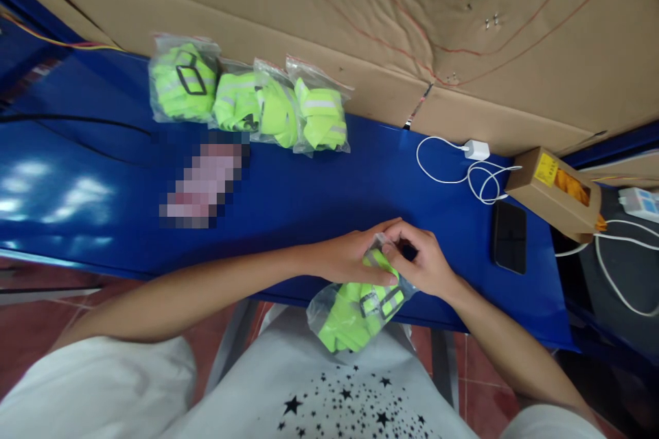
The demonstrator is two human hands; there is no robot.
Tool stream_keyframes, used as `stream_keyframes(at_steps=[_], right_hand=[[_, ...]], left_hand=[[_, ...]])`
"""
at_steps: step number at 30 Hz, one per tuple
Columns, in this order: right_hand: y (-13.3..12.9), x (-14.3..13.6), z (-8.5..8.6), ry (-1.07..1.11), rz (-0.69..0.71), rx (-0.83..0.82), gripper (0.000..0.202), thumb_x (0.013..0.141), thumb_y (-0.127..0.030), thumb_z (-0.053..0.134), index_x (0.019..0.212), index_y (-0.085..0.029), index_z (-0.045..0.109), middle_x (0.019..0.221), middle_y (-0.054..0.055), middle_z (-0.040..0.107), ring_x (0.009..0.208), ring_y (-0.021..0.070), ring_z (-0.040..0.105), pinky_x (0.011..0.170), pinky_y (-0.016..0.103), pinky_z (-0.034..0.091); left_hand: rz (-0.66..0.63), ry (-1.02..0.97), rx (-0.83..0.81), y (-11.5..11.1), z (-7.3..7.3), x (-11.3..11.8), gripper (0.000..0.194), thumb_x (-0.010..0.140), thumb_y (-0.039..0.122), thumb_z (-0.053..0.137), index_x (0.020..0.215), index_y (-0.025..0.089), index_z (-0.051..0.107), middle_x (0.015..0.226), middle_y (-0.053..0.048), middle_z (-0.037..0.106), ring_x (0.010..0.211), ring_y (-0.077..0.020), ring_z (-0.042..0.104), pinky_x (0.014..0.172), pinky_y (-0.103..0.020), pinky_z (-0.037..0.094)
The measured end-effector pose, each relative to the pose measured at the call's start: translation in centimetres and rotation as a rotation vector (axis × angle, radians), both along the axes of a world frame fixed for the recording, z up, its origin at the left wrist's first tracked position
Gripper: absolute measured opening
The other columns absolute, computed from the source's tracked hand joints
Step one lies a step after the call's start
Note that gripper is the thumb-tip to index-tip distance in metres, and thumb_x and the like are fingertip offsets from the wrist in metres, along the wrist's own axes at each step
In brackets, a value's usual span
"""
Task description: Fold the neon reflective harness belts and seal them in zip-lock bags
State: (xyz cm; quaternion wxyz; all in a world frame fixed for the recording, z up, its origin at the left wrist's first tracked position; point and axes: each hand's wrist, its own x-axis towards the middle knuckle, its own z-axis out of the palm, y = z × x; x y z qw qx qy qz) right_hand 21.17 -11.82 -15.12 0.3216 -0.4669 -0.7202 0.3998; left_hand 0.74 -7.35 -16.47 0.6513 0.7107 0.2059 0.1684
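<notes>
A clear plastic bag with a folded neon-yellow reflective strap (350,319) and dark buckles inside hangs at the table's front edge, in front of my shirt. My left hand (360,257) is closed on the bag's upper part, its thumb lying over the strap. Fingers bent, my right hand (419,257) pinches the bag's top edge beside the left fingers. Along the back of the blue table (319,199) stand several similar bags, among them one with a black buckle (185,82) at the left and one at the right end (322,113).
A blurred-out pinkish object (206,182) lies left of centre. On the right are a white charger (476,149) with its cable, a black phone (509,236) and an open cardboard box (553,192) with orange contents. Brown cardboard (231,0) covers the wall behind.
</notes>
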Motion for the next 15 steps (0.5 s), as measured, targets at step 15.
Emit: stream_keyframes(at_steps=[15], right_hand=[[0.2, 1.1, -0.4, -0.019, -0.077, -0.095, 0.014, 0.100, -0.034, 0.063, 0.095, -0.022, 0.068, 0.080, -0.001, 0.070, 0.070, 0.0129, 0.065, 0.067, 0.026, 0.050]], left_hand=[[0.313, 0.034, -0.115, 2.2, 1.2, -1.1, 0.027, 0.092, 0.040, 0.073, 0.098, 0.014, 0.074, 0.089, -0.005, 0.077, 0.080, -0.0150, 0.070, 0.071, -0.024, 0.054]])
